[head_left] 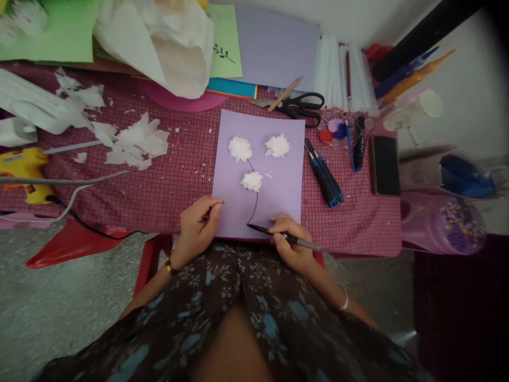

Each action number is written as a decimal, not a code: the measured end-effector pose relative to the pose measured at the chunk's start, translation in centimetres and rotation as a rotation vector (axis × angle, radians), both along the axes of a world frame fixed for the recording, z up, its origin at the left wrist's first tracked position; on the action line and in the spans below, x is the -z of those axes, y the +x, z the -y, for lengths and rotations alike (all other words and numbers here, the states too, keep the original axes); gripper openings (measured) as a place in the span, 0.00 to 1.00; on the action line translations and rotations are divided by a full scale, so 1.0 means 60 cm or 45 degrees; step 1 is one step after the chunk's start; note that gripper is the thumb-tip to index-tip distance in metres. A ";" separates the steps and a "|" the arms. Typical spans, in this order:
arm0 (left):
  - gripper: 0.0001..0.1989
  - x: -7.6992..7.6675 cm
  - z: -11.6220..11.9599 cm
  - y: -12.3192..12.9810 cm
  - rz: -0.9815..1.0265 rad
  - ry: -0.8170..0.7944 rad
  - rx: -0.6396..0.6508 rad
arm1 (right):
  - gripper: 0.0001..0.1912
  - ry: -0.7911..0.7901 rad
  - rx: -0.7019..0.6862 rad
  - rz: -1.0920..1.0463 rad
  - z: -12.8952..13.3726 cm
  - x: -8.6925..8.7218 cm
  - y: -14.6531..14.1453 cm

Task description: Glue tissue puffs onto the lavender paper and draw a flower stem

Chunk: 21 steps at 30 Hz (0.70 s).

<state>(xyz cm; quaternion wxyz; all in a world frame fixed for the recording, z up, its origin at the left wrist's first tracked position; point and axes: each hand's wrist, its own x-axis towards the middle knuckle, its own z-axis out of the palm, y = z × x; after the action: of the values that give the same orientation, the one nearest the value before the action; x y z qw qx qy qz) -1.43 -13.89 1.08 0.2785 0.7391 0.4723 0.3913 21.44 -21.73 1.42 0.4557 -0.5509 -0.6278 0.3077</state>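
Observation:
A sheet of purple paper [278,199] lies in front of me. Three white crumpled-paper flowers sit on it: an upper left flower [240,148], an upper right flower [277,146] and a middle flower [252,181]. A thin dark stem line [256,204] curves down from the middle flower; a short one runs between it and the upper left flower. My right hand [292,241] grips a black pen [287,237], its tip at the stem's lower end. My left hand [201,223] rests curled on the sheet's lower left edge, with nothing visible in its fingers.
Right of the sheet lie a blue-black utility knife [324,178], a marker [359,143] and a dark box [385,165]. Scissors [298,106] and a pencil [285,94] lie behind. At left are white paper scraps [139,140] and a yellow glue gun [24,172] with cords.

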 end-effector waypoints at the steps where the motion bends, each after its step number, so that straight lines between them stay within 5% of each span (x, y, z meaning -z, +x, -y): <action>1: 0.08 0.000 0.000 0.000 0.001 0.000 0.000 | 0.07 0.013 -0.031 -0.009 -0.001 -0.002 -0.002; 12: 0.07 0.001 0.001 0.001 0.003 0.014 0.008 | 0.07 0.068 -0.221 -0.018 -0.007 -0.013 -0.017; 21: 0.08 0.003 0.001 0.002 -0.008 0.029 0.005 | 0.06 0.016 -0.101 -0.129 0.005 -0.001 -0.015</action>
<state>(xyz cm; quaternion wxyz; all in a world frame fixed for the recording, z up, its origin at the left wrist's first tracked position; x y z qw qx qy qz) -1.32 -13.95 0.93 0.2694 0.7445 0.4671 0.3936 20.52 -22.01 1.48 0.4777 -0.5064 -0.6273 0.3490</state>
